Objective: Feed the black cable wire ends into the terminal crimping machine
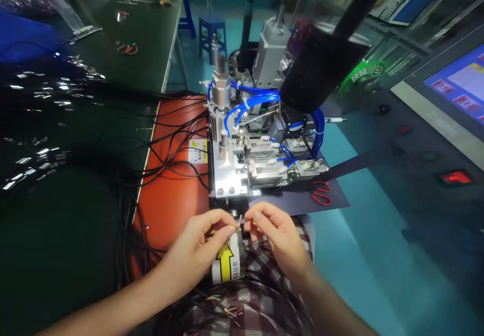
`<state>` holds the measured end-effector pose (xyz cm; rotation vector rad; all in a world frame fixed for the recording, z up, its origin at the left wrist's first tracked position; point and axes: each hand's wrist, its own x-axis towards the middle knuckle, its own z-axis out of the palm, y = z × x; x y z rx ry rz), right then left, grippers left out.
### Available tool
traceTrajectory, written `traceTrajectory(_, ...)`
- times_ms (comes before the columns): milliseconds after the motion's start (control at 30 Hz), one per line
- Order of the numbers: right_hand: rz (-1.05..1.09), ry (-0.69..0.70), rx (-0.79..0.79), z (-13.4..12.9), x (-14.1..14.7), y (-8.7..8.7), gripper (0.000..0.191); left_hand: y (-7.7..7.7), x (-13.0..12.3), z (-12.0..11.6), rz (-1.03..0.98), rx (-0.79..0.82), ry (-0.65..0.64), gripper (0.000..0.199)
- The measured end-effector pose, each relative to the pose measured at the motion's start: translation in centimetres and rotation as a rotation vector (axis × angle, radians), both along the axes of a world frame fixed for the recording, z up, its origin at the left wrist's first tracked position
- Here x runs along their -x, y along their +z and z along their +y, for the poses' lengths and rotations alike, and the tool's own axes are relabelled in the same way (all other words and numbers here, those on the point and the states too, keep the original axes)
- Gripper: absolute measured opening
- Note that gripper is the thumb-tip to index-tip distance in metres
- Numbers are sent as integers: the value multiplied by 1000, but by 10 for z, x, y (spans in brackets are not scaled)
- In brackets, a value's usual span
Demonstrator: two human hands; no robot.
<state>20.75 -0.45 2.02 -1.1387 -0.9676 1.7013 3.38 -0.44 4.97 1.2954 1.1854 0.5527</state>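
Note:
Between the thumb and forefinger of my left hand [200,243] is pinched the end of a cable, its fine coloured wires [239,220] fanning out at the tip. My right hand [278,232] is just to the right, fingers curled in close to these wires; whether anything small sits in its fingertips is hidden. Below both hands, a round white-labelled part with a yellow arrow [225,265] shows. More black cables with bared wire ends [229,312] lie across the checked cloth on my lap.
A machine [230,175] with metal clamps and blue air hoses stands ahead, beside an orange panel [174,195] crossed by black cables. Red-handled scissors [321,193] lie on a dark plate to the right. A control screen [461,81] is at far right; a dark table [124,89] spreads left.

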Motion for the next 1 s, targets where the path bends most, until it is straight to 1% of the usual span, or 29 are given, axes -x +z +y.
traceTrajectory(100,-49,-16,-7,2,1,3,19,2,1,0,-75,74,9,22)
traceTrajectory(200,-91,-39,-28,0,4,5,17,1,1,1,-159,156,47,26)
traceTrajectory(333,-259,-110,-155,-6,5,6,12,-2,0,3,-213,175,65,25)
traceTrajectory(400,-326,-99,-201,-8,5,7,11,-3,0,3,-216,182,75,25)
traceTrajectory(467,-335,-61,-205,-10,5,8,12,-4,0,3,-215,177,80,25)
traceTrajectory(567,-306,-40,-184,-10,6,10,14,-5,0,2,-204,142,76,24)
traceTrajectory(700,-260,-86,-112,-8,9,11,10,-7,0,1,-163,104,60,24)
traceTrajectory(867,-60,-110,79,-4,15,6,17,-7,1,-2,-95,34,36,23)
traceTrajectory(1000,74,-123,130,-5,19,2,18,-7,1,-3,-132,44,39,23)
